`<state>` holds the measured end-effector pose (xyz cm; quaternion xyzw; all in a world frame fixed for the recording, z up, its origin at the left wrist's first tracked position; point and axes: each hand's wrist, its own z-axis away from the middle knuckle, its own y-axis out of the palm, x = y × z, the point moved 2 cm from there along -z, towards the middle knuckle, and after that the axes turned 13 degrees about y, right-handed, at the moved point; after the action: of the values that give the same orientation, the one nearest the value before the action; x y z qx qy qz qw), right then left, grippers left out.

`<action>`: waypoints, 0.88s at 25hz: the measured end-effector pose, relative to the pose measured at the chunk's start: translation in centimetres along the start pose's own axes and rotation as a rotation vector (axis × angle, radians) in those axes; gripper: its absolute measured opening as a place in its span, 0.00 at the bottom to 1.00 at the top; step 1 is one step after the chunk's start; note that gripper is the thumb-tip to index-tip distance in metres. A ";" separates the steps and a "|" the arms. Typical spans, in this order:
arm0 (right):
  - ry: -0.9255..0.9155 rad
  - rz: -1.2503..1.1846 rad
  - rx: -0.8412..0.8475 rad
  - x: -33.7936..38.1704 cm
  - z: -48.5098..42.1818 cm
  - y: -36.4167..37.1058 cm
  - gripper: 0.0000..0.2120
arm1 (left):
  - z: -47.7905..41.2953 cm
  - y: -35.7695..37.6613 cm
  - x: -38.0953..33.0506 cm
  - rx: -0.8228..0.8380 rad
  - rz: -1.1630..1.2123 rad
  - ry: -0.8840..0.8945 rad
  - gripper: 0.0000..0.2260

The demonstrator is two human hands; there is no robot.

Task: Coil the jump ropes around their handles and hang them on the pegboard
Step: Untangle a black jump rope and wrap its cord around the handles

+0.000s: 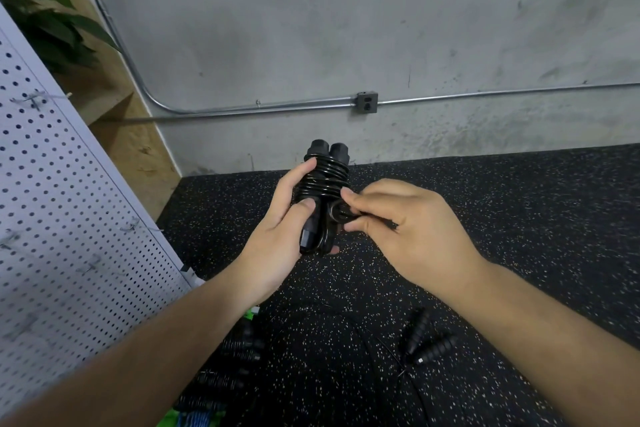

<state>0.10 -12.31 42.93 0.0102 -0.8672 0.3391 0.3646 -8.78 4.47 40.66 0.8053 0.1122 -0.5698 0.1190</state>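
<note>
A black jump rope (323, 180) is coiled in tight turns around its two handles, which sit side by side and point up. My left hand (280, 229) grips the lower part of the handles, thumb across the front. My right hand (391, 218) pinches the last loop of the rope beside the handles, just under the coil. The white pegboard (59, 218) stands at the left, with small wire hooks (130, 227) on it.
On the speckled black floor lies another black jump rope (426, 340) with ribbed handles at lower right. More coiled ropes (228, 367) lie at lower centre by something green and blue. A grey concrete wall with conduit and an outlet (366, 102) stands behind.
</note>
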 end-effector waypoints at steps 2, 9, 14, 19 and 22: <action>0.001 0.106 0.026 -0.4 0.3 0.4 0.09 | -0.2 0.0 0.0 -0.015 0.027 -0.005 0.22; 0.037 0.236 0.061 -0.2 0.7 1.2 0.07 | -0.2 0.7 0.2 -0.015 0.004 -0.013 0.20; 0.192 0.145 0.070 0.4 1.0 1.6 0.05 | 0.0 0.8 0.3 -0.021 -0.057 -0.022 0.21; 0.380 -0.102 0.011 0.1 1.6 1.8 0.06 | -0.1 1.1 0.2 -0.010 -0.079 -0.019 0.21; 0.489 -0.208 -0.015 -0.1 2.1 2.1 0.07 | -0.1 1.3 0.1 0.024 0.008 -0.041 0.23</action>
<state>-1.70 -11.91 40.61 0.0145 -0.7500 0.2856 0.5965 -8.23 3.28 40.68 0.7952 0.0995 -0.5871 0.1138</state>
